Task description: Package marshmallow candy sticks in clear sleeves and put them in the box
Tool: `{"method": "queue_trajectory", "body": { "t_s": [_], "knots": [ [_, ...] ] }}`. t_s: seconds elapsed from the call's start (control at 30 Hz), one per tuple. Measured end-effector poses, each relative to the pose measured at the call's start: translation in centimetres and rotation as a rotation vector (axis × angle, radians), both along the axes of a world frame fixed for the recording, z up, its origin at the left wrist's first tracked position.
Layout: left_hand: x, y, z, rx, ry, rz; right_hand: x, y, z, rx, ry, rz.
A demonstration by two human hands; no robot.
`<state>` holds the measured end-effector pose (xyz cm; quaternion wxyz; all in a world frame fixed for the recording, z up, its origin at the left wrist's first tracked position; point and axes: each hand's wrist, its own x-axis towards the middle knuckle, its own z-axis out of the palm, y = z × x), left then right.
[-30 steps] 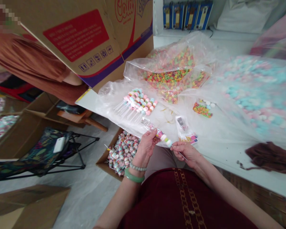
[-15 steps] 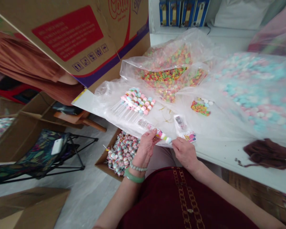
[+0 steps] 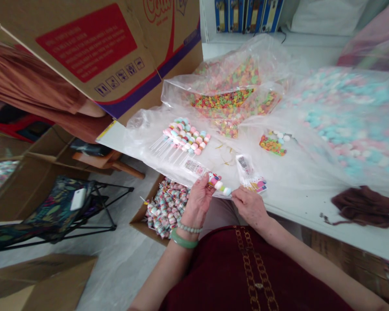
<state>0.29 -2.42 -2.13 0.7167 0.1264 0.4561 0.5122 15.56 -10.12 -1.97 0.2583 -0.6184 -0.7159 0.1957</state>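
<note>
Near the table's front edge, my left hand (image 3: 200, 195) is closed on a clear printed candy bag (image 3: 195, 166), holding its open end around a marshmallow skewer (image 3: 227, 191). White, green and blue pieces of the skewer show between my hands; the rest is in the bag or behind my fingers. My right hand (image 3: 251, 206) pinches the skewer's stick end, mostly hidden by the fingers. Just beyond the right hand lies a stack of similar printed bags (image 3: 246, 168). Finished-looking marshmallow skewers (image 3: 188, 137) with white sticks lie in a row farther left.
Plastic bags hold cereal rings (image 3: 225, 101) and pastel marshmallows (image 3: 346, 125). A small pile of rings (image 3: 272, 144) and gold ties (image 3: 227, 153) lie nearby. A brown cloth (image 3: 365, 207) is at right; below, a carton (image 3: 168, 207) holds wrapped skewers. A large carton (image 3: 116, 47) stands left, a person's sleeve behind.
The skewer and my right hand have shifted slightly left, toward the bag in my left hand. More of the bag's coloured print shows. The camera view has moved a little.
</note>
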Motion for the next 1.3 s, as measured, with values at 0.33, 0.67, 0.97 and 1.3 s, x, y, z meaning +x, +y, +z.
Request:
{"method": "queue_trajectory", "body": {
  "t_s": [0.33, 0.67, 0.97, 1.3],
  "knots": [
    [-0.1, -0.3, 0.1, 0.013, 0.083, -0.182, 0.4, 0.8, -0.5, -0.407, 0.623, -0.169],
    [1.1, -1.0, 0.3, 0.001, 0.08, -0.291, 0.1, 1.7, 0.0, -0.898, 1.386, -0.215],
    [0.7, -0.1, 0.8, -0.117, -0.163, -0.198, 0.0, 1.5, -0.4, -0.813, 1.283, -0.251],
    [3.1, -1.6, 1.2, 0.013, -0.183, -0.163, -0.7, 1.6, 0.6, -0.693, 1.204, -0.331]
  ]
}}
